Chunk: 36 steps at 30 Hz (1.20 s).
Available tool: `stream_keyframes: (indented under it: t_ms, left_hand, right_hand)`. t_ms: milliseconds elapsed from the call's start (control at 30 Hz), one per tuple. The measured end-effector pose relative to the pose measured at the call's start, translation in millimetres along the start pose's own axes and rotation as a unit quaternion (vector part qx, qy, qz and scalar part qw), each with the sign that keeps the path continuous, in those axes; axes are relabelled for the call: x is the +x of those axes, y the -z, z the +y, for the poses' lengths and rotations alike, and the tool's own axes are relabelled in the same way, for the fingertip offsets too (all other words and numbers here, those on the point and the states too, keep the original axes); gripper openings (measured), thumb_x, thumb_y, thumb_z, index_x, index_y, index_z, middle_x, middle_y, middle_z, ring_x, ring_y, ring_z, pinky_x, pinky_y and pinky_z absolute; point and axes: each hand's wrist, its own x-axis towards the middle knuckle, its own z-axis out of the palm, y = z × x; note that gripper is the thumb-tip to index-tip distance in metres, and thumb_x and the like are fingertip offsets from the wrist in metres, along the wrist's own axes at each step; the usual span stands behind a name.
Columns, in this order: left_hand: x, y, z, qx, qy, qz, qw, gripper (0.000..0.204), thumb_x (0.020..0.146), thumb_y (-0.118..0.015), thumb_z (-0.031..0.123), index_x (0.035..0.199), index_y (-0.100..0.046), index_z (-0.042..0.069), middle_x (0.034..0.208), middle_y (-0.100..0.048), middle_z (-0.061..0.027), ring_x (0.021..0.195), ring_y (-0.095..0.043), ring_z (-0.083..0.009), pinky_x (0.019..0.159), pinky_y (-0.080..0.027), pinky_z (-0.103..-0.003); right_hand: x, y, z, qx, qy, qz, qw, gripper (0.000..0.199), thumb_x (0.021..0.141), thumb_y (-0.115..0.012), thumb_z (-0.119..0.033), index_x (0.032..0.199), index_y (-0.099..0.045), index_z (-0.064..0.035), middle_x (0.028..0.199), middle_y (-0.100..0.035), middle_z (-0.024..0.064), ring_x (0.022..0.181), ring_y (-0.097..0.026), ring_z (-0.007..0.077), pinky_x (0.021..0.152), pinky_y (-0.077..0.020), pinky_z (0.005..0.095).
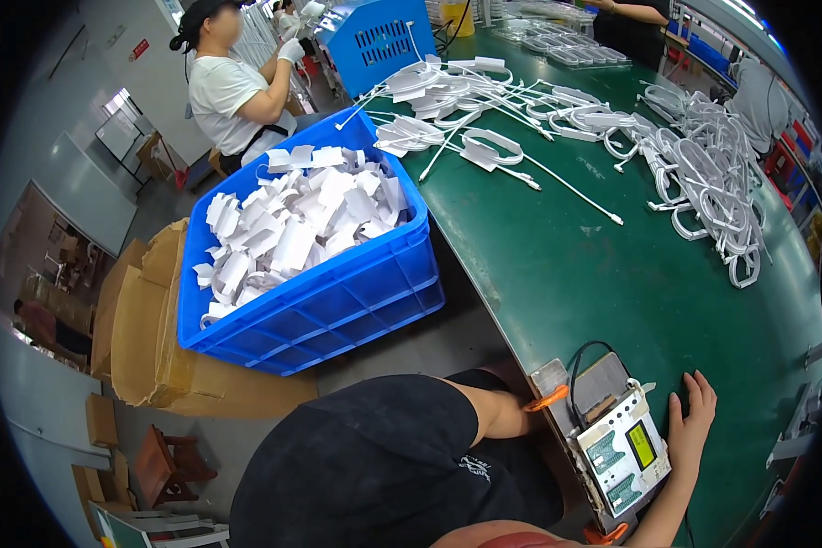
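Right hand (691, 411), fingers spread flat on the green surface (603, 274) beside the tester box (623, 447) at its near edge; left hand unseen.

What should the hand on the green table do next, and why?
Probably reach forward for the nearest white cable. The right hand rests flat and empty on the green table, right beside the small tester box with its little screen, and nothing lies by the box. The left hand is out of view.
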Motion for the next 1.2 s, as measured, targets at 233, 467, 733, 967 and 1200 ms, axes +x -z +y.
stream_keyframes:
  t_ms: [233, 467, 733, 967, 1200]
  left_hand:
    - [-10, 3, 4, -0.003, -0.012, 0.007, 1.000, 0.058, 0.086, -0.046, 0.050, 0.125, -0.051, 0.007, 0.127, -0.051, -0.0190, 0.121, -0.045, -0.0320, 0.099, -0.036, -0.036]
    - [8, -3, -7, 0.013, -0.038, 0.003, 0.999, 0.060, 0.086, -0.046, 0.052, 0.126, -0.050, 0.008, 0.127, -0.051, -0.0189, 0.121, -0.045, -0.0323, 0.099, -0.036, -0.036]
    - [-19, 7, 14, -0.003, 0.034, -0.005, 0.999, 0.058, 0.086, -0.045, 0.051, 0.124, -0.052, 0.007, 0.126, -0.052, -0.0184, 0.119, -0.047, -0.0315, 0.098, -0.037, -0.036]
    - [-7, 0, 9, 0.046, 0.064, 0.004, 0.997, 0.056, 0.086, -0.045, 0.049, 0.123, -0.053, 0.007, 0.125, -0.053, -0.0188, 0.118, -0.048, -0.0309, 0.097, -0.037, -0.036]
    - [1, -5, -5, -0.020, -0.014, -0.004, 1.000, 0.057, 0.088, -0.041, 0.050, 0.125, -0.051, 0.008, 0.128, -0.051, -0.0173, 0.120, -0.046, -0.0298, 0.099, -0.036, -0.036]
  right_hand:
    - [0, 4, -6, -0.001, -0.002, -0.004, 1.000, 0.036, 0.082, -0.057, -0.012, 0.117, -0.055, -0.0042, 0.128, -0.048, 0.0135, 0.120, -0.042, 0.0305, 0.102, -0.0318, 0.0387]
    - [1, 3, -4, -0.002, 0.002, -0.006, 1.000, 0.036, 0.083, -0.057, -0.012, 0.118, -0.055, -0.0043, 0.128, -0.048, 0.0136, 0.121, -0.041, 0.0306, 0.103, -0.0315, 0.0387]
    - [1, 4, -5, -0.001, 0.006, -0.007, 1.000, 0.036, 0.083, -0.057, -0.011, 0.118, -0.054, -0.0043, 0.128, -0.047, 0.0134, 0.120, -0.042, 0.0304, 0.102, -0.0315, 0.0386]
    - [0, 4, -5, 0.001, -0.001, -0.006, 1.000, 0.036, 0.083, -0.057, -0.011, 0.118, -0.054, -0.0043, 0.128, -0.047, 0.0128, 0.120, -0.042, 0.0301, 0.102, -0.0314, 0.0385]
    - [1, 1, -2, 0.011, 0.004, -0.001, 1.000, 0.036, 0.081, -0.060, -0.011, 0.117, -0.056, -0.0047, 0.128, -0.048, 0.0124, 0.120, -0.041, 0.0297, 0.103, -0.0298, 0.0396]
